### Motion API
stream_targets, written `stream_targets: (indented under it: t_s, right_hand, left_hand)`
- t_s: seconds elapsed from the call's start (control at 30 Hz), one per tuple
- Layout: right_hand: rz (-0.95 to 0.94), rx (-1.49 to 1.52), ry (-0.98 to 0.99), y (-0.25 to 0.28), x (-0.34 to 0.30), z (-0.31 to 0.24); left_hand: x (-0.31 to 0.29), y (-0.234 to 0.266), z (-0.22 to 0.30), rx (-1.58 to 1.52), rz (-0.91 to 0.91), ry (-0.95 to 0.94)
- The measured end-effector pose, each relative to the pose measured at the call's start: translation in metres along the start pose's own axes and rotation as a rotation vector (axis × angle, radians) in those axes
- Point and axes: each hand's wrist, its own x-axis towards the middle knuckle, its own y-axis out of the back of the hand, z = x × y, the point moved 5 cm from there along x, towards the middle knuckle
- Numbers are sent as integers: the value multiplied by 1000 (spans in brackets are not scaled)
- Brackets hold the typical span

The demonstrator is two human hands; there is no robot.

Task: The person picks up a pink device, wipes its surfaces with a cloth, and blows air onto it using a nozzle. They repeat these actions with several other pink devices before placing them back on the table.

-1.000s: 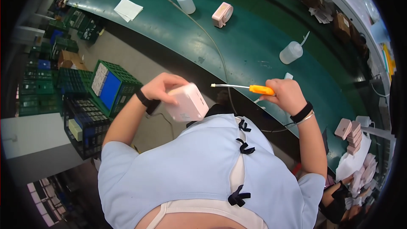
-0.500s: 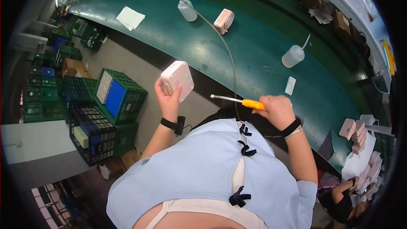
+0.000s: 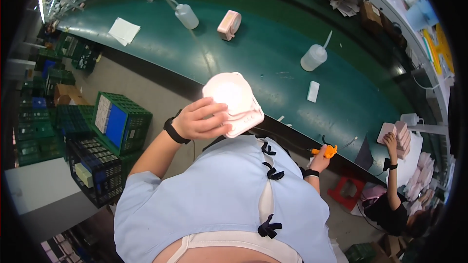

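Observation:
My left hand (image 3: 202, 121) is closed on a pale pink boxy device (image 3: 246, 122) with rounded corners, held above the bench's front edge. Its large round disc faces up and is washed out by glare; small marks show along its lower side. Low at the right, by the bench edge, my right hand (image 3: 319, 161) is closed round an orange air blow gun (image 3: 331, 151). The gun's thin metal nozzle points up and to the right, away from the device. On the bench stands a similar pink device (image 3: 227, 25) with a round face.
Two white squeeze bottles (image 3: 187, 17) (image 3: 313, 58), a small white block (image 3: 313, 91) and white papers (image 3: 125, 31) are on the green bench (image 3: 263, 58). A co-worker's hand (image 3: 390, 141) touches stacked pink pieces (image 3: 402, 139) at right. Green crates (image 3: 136, 124) stand on the floor at left.
My left hand has moved right and turned the device, so its round disc now shows. My right hand has dropped lower with the orange air blow gun, whose nozzle now points right instead of left.

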Motion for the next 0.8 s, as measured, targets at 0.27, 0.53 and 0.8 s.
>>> stream_targets:
  t_s: [0.27, 0.53, 0.8]
  right_hand:
    - [121, 479, -281, -11, 42, 96]
    - [-697, -47, -527, -57, -21, -23]
    - [-1158, 109, -296, -151, -109, -203]
  left_hand:
    - [27, -26, -7, -159, 34, -193]
    - [41, -60, -32, -205, 78, -258]
    - [75, -99, -48, -334, 242, -496]
